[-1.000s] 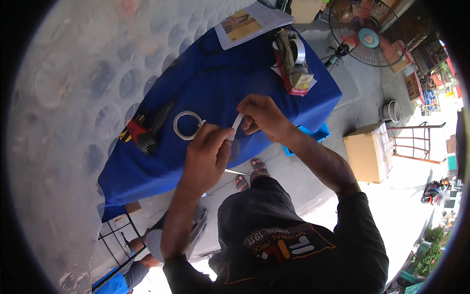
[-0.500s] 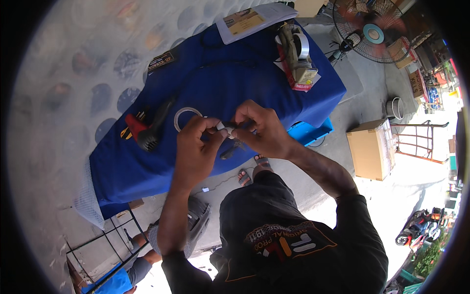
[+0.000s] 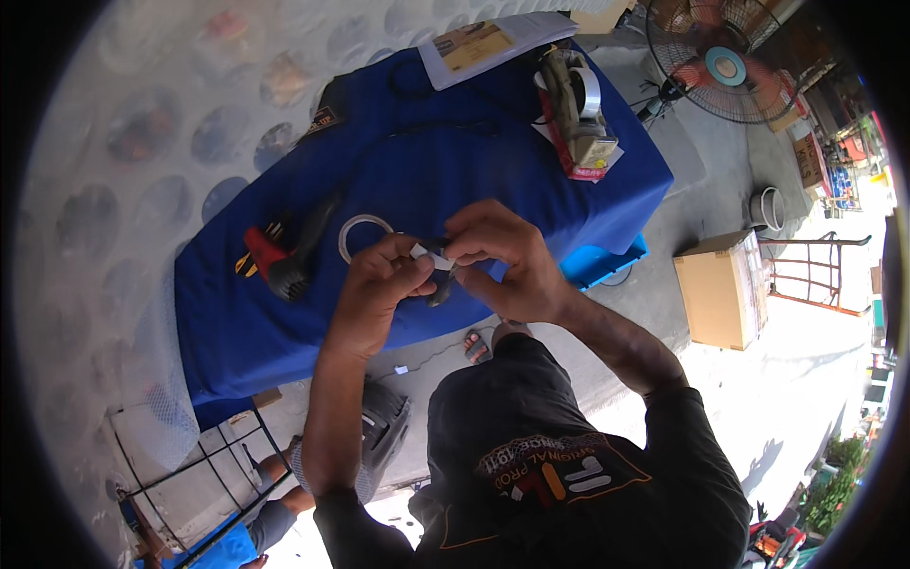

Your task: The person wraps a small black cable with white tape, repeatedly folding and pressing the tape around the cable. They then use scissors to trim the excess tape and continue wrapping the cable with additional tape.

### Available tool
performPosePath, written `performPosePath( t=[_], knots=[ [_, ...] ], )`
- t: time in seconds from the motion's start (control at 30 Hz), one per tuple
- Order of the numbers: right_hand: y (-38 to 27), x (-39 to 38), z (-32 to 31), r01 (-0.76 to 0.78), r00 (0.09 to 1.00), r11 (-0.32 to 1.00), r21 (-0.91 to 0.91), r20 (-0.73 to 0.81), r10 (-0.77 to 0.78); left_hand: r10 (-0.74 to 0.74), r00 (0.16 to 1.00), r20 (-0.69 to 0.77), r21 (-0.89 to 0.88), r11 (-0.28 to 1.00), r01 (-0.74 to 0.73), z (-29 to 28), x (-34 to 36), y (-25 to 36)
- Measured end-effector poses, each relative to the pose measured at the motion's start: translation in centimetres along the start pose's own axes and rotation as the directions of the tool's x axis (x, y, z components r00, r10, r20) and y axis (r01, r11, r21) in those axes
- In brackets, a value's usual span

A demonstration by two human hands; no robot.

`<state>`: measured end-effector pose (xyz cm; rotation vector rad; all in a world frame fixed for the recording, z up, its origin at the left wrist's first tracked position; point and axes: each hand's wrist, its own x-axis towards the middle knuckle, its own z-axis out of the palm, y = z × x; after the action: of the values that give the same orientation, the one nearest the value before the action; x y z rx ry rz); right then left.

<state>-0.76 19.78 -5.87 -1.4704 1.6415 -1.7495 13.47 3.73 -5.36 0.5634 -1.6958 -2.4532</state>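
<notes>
White strip [image 3: 438, 261] between left hand [image 3: 370, 294] and right hand [image 3: 517, 270], over tabletop [image 3: 531, 180] near its near edge

Strip short, held up above the blue cloth of the tabletop, roughly midway along the near edge. Left hand: thumb and index closed in a pinch on the strip's left end. Right hand: fingers curled, thumb and fingertips nearly together at its right end; exact contact partly hidden. Small dark bit also shows between the fingertips, too small to tell.

Dark item [image 3: 441, 291] just below the hands, toward the near edge, partly covered, kind unclear. White ring [image 3: 347, 239] flat on the cloth just beyond the left hand, its near side partly hidden by it. Red-and-black tool [image 3: 273, 261] farther left, toward the left end.

Dispenser [image 3: 573, 119] with a roll of tape sits by the right edge, on a red pack [image 3: 588, 174]. Papers [image 3: 483, 49] lie at the far right corner, reaching the edge.

Off the tabletop: blue tray [image 3: 607, 264] beyond the right part of the near edge, carton [image 3: 716, 294] on the floor farther right, hand truck [image 3: 817, 275] beside it. Fan [image 3: 725, 66] past the right edge. Bubble sheet [image 3: 123, 199] along the left and far side. Wire rack [image 3: 210, 465] off the near left corner, another person [image 3: 227, 545] in blue next to it.
</notes>
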Motion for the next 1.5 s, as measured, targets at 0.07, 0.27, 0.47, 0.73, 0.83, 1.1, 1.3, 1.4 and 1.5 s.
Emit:
performPosePath(
  t=[0.07,0.27,0.47,0.73,0.83,1.1,1.3,1.4,1.5],
  knots=[
    [0.0,-0.4,0.4,-0.018,1.0,1.0,0.007,-0.016,0.018,-0.023,1.0,0.011,-0.047,0.999,0.024,0.1,0.0,-0.1],
    [0.3,-0.3,0.3,-0.183,0.983,0.975,0.127,0.057,0.177,0.138,0.989,0.047,0.005,0.99,-0.138,1.0,0.1,-0.5],
    [-0.2,-1.1,0.6,-0.332,0.943,0.924,0.187,0.05,0.329,0.332,0.942,-0.043,0.196,0.928,-0.318,2.2,-0.3,-1.6],
    [-0.2,-2.2,1.1,-0.29,0.957,0.918,0.269,0.06,0.285,0.482,0.87,-0.108,0.209,0.866,-0.454,3.1,-0.3,-3.3],
    [-0.7,-2.2,0.8,-0.305,0.951,0.896,0.322,0.06,0.302,0.478,0.872,-0.102,0.15,0.874,-0.462,3.2,-0.2,-3.6],
    [-1.3,-3.0,-0.1,-0.287,0.953,0.833,0.472,0.058,0.296,0.533,0.843,-0.072,0.125,0.843,-0.523,3.9,0.0,-5.0],
    [-1.6,-3.6,-0.6,-0.385,0.914,0.692,0.61,0.151,0.376,0.646,0.763,0.013,0.353,0.711,-0.608,4.3,0.2,-4.7],
    [-2.2,-3.6,-0.4,-0.435,0.862,0.573,0.695,0.138,0.487,0.703,0.707,0.077,0.517,0.578,-0.631,4.8,-0.1,-4.3],
    [-3.5,-3.4,-0.4,-0.466,0.817,0.421,0.778,0.194,0.543,0.72,0.689,0.09,0.567,0.532,-0.629,5.6,-0.6,-4.0]
  ],
)
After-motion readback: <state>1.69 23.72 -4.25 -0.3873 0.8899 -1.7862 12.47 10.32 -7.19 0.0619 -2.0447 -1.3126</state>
